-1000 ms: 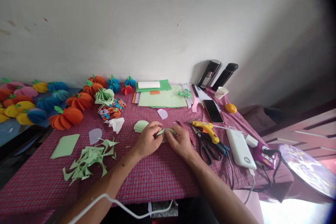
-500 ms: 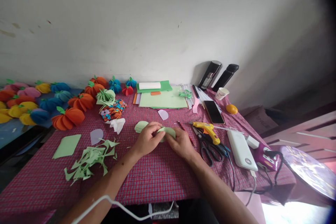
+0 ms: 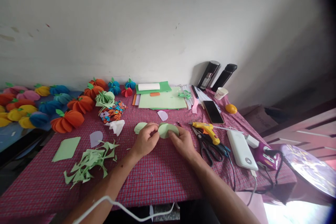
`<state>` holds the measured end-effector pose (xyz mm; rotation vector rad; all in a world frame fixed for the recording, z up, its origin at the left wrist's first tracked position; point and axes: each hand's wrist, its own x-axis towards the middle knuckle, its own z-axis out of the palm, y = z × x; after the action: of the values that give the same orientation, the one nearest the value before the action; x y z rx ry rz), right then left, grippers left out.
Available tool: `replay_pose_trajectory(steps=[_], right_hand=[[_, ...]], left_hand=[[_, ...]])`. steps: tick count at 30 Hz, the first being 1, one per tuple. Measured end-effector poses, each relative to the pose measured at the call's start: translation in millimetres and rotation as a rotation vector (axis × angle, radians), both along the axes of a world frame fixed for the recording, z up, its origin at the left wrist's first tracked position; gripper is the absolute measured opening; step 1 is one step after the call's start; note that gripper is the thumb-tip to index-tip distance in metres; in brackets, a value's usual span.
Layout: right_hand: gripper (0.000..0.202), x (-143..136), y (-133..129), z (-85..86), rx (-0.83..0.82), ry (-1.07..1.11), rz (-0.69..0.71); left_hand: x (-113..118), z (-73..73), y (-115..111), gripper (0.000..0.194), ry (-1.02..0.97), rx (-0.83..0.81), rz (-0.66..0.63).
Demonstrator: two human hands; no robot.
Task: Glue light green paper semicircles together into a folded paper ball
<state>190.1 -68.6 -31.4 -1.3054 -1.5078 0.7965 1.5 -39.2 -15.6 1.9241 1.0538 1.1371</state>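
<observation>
Light green rounded paper pieces (image 3: 164, 131), at least two overlapping, are between my hands above the middle of the table. My right hand (image 3: 182, 141) pinches their right side, its thumb lying on top. My left hand (image 3: 146, 139) has thumb and finger closed at their left edge. Just behind my left hand lies a stack of green rounded papers (image 3: 140, 127), partly covered by it. A lilac paper piece (image 3: 162, 115) rests farther back. Right of my right hand are black-handled scissors (image 3: 207, 148) and a yellow glue gun (image 3: 207, 130).
Green paper scraps (image 3: 88, 162) and a folded green sheet (image 3: 66, 148) lie left. Several paper pumpkins (image 3: 67, 120) fill the far left. A phone (image 3: 214, 112), a white power bank (image 3: 242, 150), a paper cup (image 3: 221, 93) and a purple power strip (image 3: 267, 157) stand or lie right.
The green paper, bent between my fingers before, now lies flatter and faces up, with overlapping round pieces showing. My left fingers have drawn back slightly to its left edge.
</observation>
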Motion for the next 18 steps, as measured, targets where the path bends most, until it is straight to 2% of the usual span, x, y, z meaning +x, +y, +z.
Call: replay_pose_trajectory(steps=[5,9,14,18], right_hand=[[0.027,1,2,1.6,-0.034,0.033,-0.058],[0.031,2,3,3.2,-0.04,0.003,-0.098],[0.025,1,3,4.9,-0.053,0.026,-0.016],[0.025,0,2,6.3,-0.05,0.094,0.016]], left_hand=[[-1,4.9,0,0.018,-0.042,-0.131,-0.104],[0,6.5,-1,0.016,-0.002,-0.108,-0.137],[0,9.2,-4,0.012,0.022,-0.124,-0.172],[-4,11.3,-2,0.017,-0.022,-0.174,-0.204]])
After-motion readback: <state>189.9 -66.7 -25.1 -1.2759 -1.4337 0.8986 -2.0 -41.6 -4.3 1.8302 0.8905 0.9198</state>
